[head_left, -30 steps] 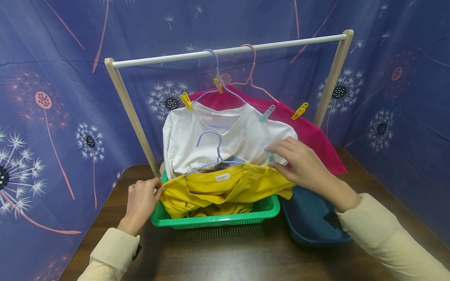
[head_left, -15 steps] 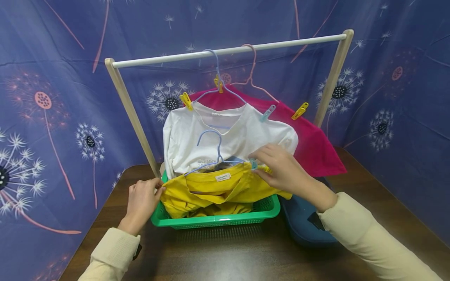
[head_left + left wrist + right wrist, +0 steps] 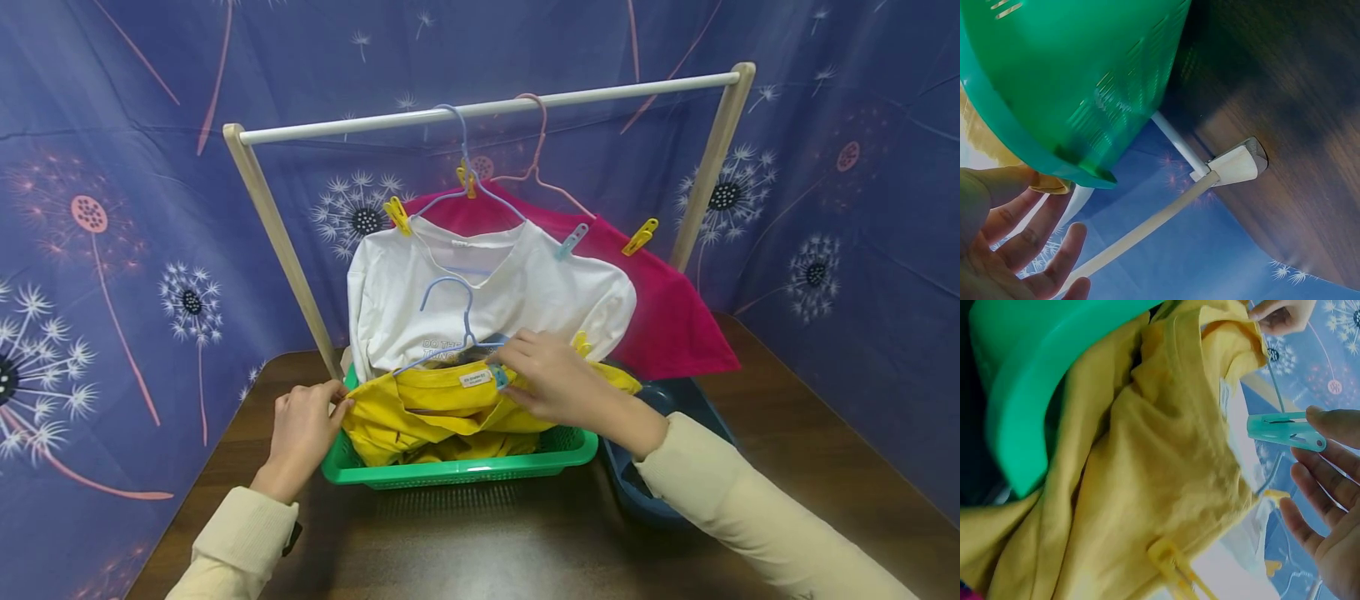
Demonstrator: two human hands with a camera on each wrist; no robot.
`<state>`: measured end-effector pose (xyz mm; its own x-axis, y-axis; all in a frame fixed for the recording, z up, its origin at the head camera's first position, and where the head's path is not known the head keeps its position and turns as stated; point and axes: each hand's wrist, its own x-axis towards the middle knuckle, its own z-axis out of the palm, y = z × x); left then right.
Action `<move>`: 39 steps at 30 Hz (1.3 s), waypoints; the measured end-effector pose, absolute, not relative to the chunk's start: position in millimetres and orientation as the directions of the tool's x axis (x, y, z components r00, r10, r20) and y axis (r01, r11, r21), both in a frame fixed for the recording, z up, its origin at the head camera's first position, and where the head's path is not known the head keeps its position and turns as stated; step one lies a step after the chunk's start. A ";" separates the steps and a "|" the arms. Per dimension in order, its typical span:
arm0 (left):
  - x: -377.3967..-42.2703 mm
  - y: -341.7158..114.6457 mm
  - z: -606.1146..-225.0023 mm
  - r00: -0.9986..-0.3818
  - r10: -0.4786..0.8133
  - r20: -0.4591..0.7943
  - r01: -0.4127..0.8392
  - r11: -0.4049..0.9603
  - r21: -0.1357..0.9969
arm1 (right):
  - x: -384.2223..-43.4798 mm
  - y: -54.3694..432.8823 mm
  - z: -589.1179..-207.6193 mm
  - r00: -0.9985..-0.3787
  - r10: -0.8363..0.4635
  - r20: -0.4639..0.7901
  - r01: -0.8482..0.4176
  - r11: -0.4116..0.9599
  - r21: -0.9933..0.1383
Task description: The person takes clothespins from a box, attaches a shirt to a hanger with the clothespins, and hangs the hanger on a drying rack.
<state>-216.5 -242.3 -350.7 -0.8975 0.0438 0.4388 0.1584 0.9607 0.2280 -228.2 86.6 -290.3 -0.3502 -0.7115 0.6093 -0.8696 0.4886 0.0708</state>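
Note:
My left hand (image 3: 303,425) pinches the left shoulder of a yellow shirt (image 3: 442,425) at the basket's rim; the left wrist view shows a fold of cloth (image 3: 1050,184) between thumb and finger. A blue hanger (image 3: 467,321) sits in the shirt's neck, its hook standing up free of the rod. My right hand (image 3: 562,383) pinches a light-blue clothespin (image 3: 1282,429) between thumb and fingers, near the collar label; in the right wrist view the clothespin appears apart from the cloth. A yellow clothespin (image 3: 1172,565) is on the shirt's right shoulder.
The shirt lies over a green basket (image 3: 457,475) on a wooden table (image 3: 450,542). Behind stands a rack with a white rod (image 3: 337,127), bearing a white shirt (image 3: 487,300) and a pink garment (image 3: 667,308), both clipped with clothespins. A dark blue bin (image 3: 675,400) stands at the right.
My right hand has moved left along the shirt from its right shoulder to the collar, carrying the light-blue clothespin and uncovering the yellow one. My left hand has stayed put.

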 end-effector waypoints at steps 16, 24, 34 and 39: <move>-216.1 -242.0 -352.8 -0.888 0.054 0.458 0.166 0.964 0.207 | -229.1 39.1 -286.2 -0.376 -0.772 0.512 -0.862 0.494 0.111; -215.9 -242.4 -353.5 -0.892 0.050 0.450 0.157 0.966 0.205 | -235.3 13.2 -281.1 -0.398 -0.766 0.506 -0.863 0.499 0.076; -215.7 -242.1 -355.1 -0.885 0.054 0.462 0.166 0.965 0.206 | -243.6 -9.0 -276.7 -0.484 -0.712 0.509 -0.813 0.581 0.039; -215.6 -241.4 -355.1 -0.887 0.052 0.459 0.164 0.965 0.207 | -250.0 -19.6 -277.5 -0.506 -0.687 0.522 -0.810 0.586 -0.014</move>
<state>-215.6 -241.4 -355.1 -0.8868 0.0517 0.4593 0.1636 0.9645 0.2073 -250.0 -19.6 -277.5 -0.5061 -0.6865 0.5220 -0.8100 0.5863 -0.0143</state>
